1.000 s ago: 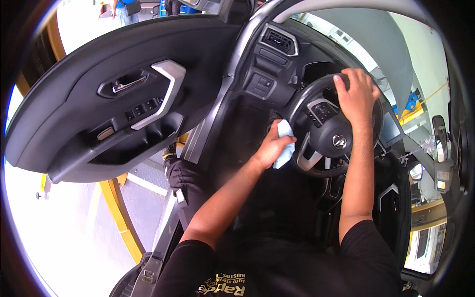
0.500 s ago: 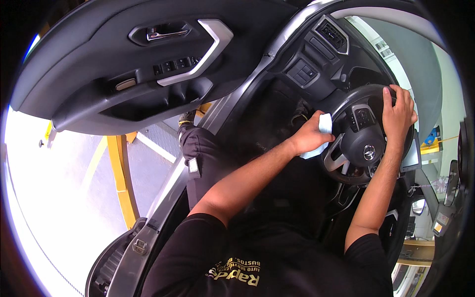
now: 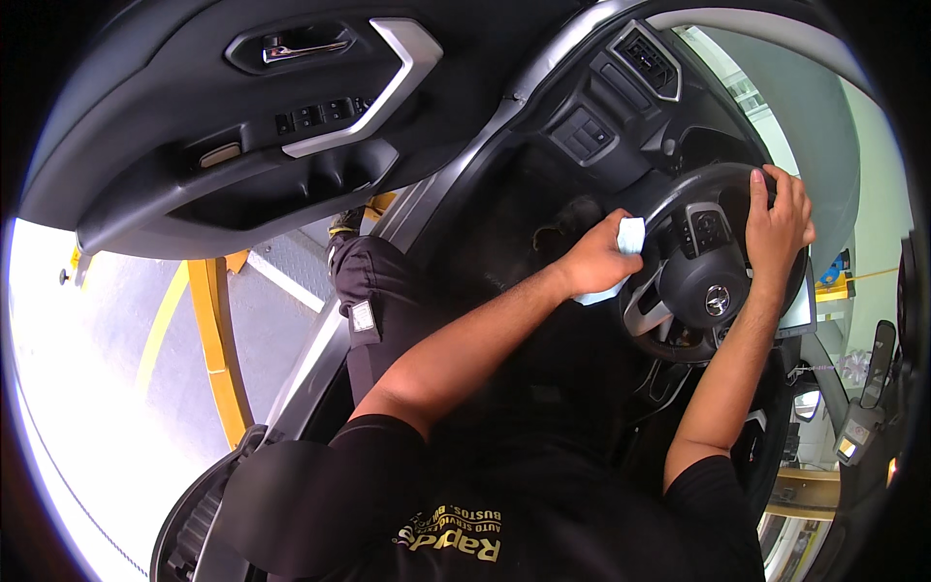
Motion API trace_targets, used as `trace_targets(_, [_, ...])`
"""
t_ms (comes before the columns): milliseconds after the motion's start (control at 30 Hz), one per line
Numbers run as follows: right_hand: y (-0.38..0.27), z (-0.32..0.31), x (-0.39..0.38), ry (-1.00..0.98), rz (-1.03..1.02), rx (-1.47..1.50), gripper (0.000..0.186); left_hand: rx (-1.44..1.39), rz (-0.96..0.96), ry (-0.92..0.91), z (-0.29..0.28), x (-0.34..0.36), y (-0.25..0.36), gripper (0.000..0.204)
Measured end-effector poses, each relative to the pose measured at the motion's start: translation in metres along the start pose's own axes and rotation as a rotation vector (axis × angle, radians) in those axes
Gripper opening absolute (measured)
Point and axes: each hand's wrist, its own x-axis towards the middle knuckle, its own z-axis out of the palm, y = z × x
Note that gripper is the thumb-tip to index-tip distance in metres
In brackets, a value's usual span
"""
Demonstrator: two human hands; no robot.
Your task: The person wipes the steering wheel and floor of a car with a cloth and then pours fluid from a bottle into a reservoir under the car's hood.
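A black steering wheel (image 3: 715,257) with silver spoke trim stands in front of me. My left hand (image 3: 601,257) is closed around a pale blue cloth (image 3: 631,236) at the left side of the rim. Part of the cloth hangs below the fingers, and whether it presses on the rim cannot be made out. My right hand (image 3: 779,223) grips the rim at the upper right, its thumb along the near face and its other fingers curled over the far side.
The open driver's door (image 3: 252,126) fills the upper left, with window switches (image 3: 315,116) and a chrome handle (image 3: 305,48). A dashboard air vent (image 3: 645,60) lies ahead. One of my legs (image 3: 373,281) reaches out past the door sill. A yellow post (image 3: 215,339) stands outside.
The whole view has shifted slightly, so the door and wheel appear a little further left. Both hands keep nearly the same places, the left still with the cloth, the right on the rim.
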Motion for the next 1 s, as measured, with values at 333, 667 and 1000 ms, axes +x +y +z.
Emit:
trace_targets(333, [0.004, 0.001, -0.001, 0.004, -0.006, -0.011, 0.038, -0.032, 0.004, -0.033, 0.001, 0.0, -0.001, 0.046])
trace_targets(667, [0.001, -0.005, -0.002, -0.013, 0.001, -0.021, 0.037, -0.023, 0.001, -0.015, 0.004, -0.002, -0.002, 0.046])
trace_targets(1000, [-0.004, -0.013, 0.005, -0.114, 0.006, -0.023, 0.04, 0.062, 0.014, -0.01, 0.001, 0.002, -0.002, 0.046])
